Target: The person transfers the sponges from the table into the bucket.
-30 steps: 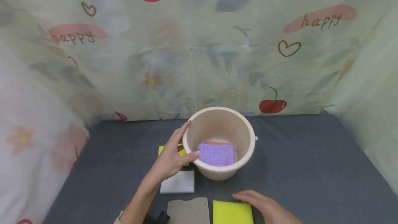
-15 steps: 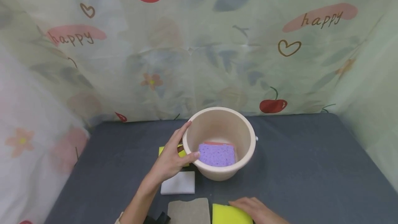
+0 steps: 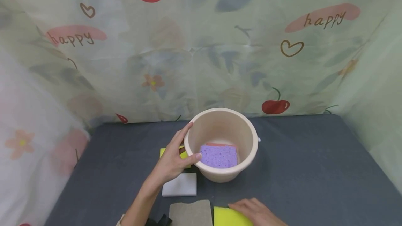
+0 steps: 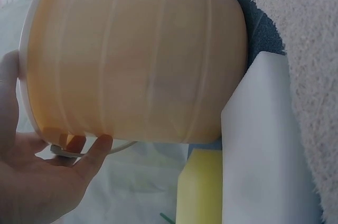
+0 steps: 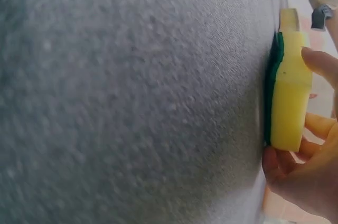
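My left hand [image 3: 171,161] holds the beige bucket [image 3: 220,123] by its left rim, thumb over the near edge and fingers along the outside. Inside the bucket lies a speckled purple sponge [image 3: 218,156], with a reddish piece mostly hidden beneath or behind it. At the bottom of the head view, my right hand [image 3: 255,212] grips a yellow sponge [image 3: 229,217]. The right wrist view shows the green scouring layer [image 5: 272,92] on this sponge's underside, with thumb and fingers on its sides.
Left of the gripped sponge lies a grey-brown pad [image 3: 191,213]. A white sponge [image 3: 179,185] sits in front of the bucket's left side, and another yellow sponge [image 4: 203,192] is partly behind my left hand. Patterned cloth [image 3: 194,62] hangs at the dark table's back edge.
My right hand has moved left and down onto the near yellow sponge and taken hold of it; that sponge shifted slightly. My left hand and the bucket have stayed put.
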### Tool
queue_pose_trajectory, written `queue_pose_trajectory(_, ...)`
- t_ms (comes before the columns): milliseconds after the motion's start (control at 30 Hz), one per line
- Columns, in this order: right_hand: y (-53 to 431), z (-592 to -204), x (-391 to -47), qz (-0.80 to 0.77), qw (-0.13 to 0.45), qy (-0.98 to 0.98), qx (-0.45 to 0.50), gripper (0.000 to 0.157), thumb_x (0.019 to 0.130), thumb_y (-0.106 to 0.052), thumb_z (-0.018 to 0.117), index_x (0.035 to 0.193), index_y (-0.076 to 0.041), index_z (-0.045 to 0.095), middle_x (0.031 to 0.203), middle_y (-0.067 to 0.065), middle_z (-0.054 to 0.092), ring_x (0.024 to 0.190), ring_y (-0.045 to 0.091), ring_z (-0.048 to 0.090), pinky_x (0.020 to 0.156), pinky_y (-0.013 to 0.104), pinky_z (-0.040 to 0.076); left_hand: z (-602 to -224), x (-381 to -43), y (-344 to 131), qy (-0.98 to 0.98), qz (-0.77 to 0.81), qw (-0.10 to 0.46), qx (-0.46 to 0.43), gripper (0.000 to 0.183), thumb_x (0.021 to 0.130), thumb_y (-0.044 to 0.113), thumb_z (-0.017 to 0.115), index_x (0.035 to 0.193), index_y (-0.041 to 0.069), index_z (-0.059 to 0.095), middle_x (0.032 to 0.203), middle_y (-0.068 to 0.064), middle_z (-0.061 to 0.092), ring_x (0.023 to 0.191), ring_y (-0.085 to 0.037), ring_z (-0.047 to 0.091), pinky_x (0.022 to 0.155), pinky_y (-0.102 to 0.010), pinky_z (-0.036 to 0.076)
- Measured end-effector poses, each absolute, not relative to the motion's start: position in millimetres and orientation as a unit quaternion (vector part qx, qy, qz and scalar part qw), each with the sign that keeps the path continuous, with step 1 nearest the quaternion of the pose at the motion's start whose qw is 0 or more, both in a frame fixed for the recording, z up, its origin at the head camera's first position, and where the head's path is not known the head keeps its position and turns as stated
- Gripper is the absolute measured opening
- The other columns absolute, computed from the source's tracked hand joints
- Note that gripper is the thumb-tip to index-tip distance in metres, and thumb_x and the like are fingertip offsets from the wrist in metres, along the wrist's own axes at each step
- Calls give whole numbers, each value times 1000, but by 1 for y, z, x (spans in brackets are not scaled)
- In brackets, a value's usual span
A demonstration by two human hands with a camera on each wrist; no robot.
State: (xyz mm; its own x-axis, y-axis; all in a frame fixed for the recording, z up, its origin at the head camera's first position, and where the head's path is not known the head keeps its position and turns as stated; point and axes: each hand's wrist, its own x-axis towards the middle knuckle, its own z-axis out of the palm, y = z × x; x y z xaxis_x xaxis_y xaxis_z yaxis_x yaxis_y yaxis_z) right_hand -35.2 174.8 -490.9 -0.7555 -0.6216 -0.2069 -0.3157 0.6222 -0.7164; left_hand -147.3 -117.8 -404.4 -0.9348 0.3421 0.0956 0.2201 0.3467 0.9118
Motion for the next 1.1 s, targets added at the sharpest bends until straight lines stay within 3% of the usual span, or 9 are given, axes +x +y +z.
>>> queue_pose_trajectory(133, 176, -479, -37, -347, 208, 869, -285, 65, 88, -59, 65, 141, -21, 56, 126, -12, 56, 111, 7, 49, 92, 36, 48, -405, -147, -118, 819, 545, 55, 171, 92, 86, 19, 80, 158, 31, 24, 154, -7, 32, 135, -29, 43, 108, -48, 41)
queue_pose_trajectory(500, 178, -433, -38, -385, 233, 856, -253, 78, 81, -63, 72, 145, -27, 48, 134, -13, 52, 112, 8, 49, 94, 33, 50, -405, -146, -117, 818, 545, 54, 175, 92, 85, 19, 80, 158, 31, 25, 153, -7, 33, 135, -28, 43, 108, -47, 41)
queue_pose_trajectory(900, 179, -406, -36, -331, 108, 870, -349, 74, 82, -61, 72, 146, -36, 43, 134, -17, 53, 115, 4, 49, 95, 32, 50, -404, -146, -117, 819, 548, 55, 163, 93, 84, 18, 81, 157, 32, 25, 153, -7, 33, 133, -29, 45, 106, -47, 44)
queue_pose_trajectory(1100, 180, -392, -37, -315, 42, 859, -402, 73, 84, -56, 73, 147, -33, 43, 134, -17, 53, 115, 4, 50, 92, 30, 50, -405, -148, -117, 821, 545, 54, 161, 93, 84, 19, 81, 158, 32, 25, 154, -6, 33, 134, -28, 43, 107, -47, 43)
